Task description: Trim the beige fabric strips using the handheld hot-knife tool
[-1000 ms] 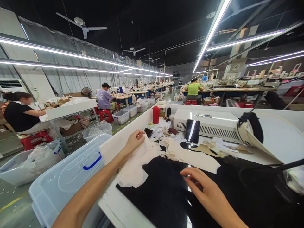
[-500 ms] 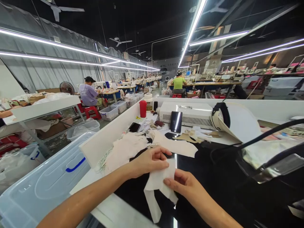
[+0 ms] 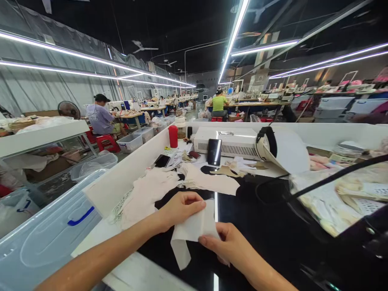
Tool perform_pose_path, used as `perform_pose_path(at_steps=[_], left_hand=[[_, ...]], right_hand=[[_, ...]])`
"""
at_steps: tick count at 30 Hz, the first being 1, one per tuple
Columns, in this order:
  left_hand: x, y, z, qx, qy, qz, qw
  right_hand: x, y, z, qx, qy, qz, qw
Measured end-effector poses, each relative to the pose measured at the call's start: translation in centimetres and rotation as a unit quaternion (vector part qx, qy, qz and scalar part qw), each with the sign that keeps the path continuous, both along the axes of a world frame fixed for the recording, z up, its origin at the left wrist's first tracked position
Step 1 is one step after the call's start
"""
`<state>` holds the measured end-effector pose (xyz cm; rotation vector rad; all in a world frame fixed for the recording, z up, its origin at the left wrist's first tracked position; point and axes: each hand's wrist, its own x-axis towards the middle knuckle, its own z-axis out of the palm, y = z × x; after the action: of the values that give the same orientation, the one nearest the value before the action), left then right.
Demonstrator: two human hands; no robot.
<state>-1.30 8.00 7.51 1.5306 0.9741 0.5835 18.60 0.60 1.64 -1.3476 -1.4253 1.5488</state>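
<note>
A white cut fabric piece (image 3: 194,224) is held up between both hands over the black tabletop (image 3: 251,226). My left hand (image 3: 183,210) pinches its upper left edge, thumb on top. At its lower right edge my right hand (image 3: 222,241) grips the cloth between thumb and fingers. One strip of the piece hangs down at the left. Just beyond the hands lie a stack of pale fabric pieces (image 3: 212,180) and, further left, a heap of similar cut pieces (image 3: 148,192).
A phone (image 3: 214,152) leans against a white vented machine (image 3: 239,141). Behind the heap stands a red cup (image 3: 173,136). A black cable (image 3: 336,176) arcs across the right side, near bagged pieces (image 3: 321,202). A lidded plastic bin (image 3: 57,230) sits left of the white table wall.
The view has swung to the right, so more of the bagged pieces shows. My right hand has brought the lower right part of the fabric piece up, and less of it dangles there.
</note>
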Motion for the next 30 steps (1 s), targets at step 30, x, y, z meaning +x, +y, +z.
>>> perform_pose_path(at_steps=[30], left_hand=[[0.1, -5.2, -7.3, 0.653, 0.186, -0.241, 0.694]], right_hand=[[8.2, 2.2, -2.8, 0.471, -0.525, -0.051, 0.707]])
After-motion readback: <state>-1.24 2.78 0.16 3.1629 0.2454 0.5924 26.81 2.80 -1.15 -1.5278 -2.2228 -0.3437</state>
